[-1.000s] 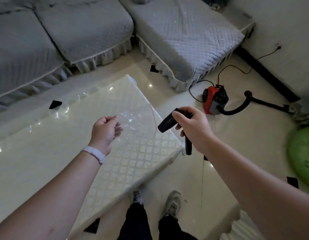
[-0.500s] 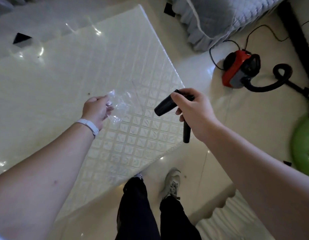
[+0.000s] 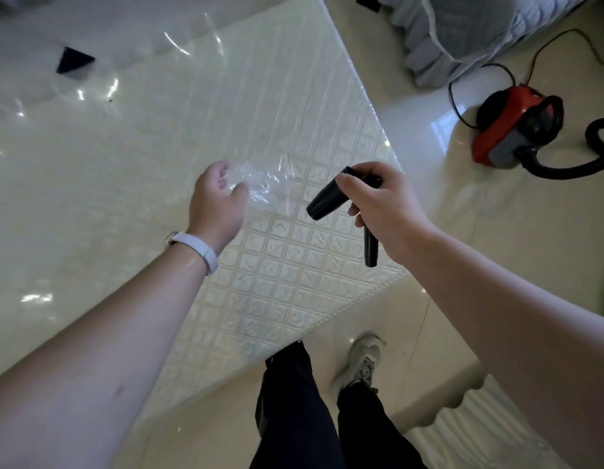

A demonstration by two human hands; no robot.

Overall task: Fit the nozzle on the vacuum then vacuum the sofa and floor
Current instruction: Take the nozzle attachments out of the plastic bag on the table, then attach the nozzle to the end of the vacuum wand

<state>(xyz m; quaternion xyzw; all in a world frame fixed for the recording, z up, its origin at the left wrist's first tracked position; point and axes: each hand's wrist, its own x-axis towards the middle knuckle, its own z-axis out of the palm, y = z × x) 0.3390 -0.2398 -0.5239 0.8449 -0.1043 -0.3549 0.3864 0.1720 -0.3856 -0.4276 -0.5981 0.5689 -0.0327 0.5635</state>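
My right hand [image 3: 382, 211] grips two black nozzle pieces: a wider tube [image 3: 327, 199] pointing left and down, and a thin one [image 3: 370, 247] sticking out below the fist. My left hand [image 3: 217, 203] holds a crumpled clear plastic wrapper [image 3: 260, 184] just above the white table [image 3: 131, 170]. The red and grey vacuum [image 3: 512, 130] sits on the floor at the right, its black hose [image 3: 581, 167] curling off to the right edge. A corner of the grey quilted sofa [image 3: 470, 32] shows at the top right.
A black power cord [image 3: 463, 93] loops on the floor between sofa and vacuum. My legs and shoes [image 3: 361, 363] stand at the table's near corner. A white ribbed object [image 3: 470, 431] lies bottom right. A green thing touches the right edge.
The view tipped further down and closer to the table. My left hand lowered the wrapper toward the tabletop. My right hand kept the nozzle pieces nearly still.
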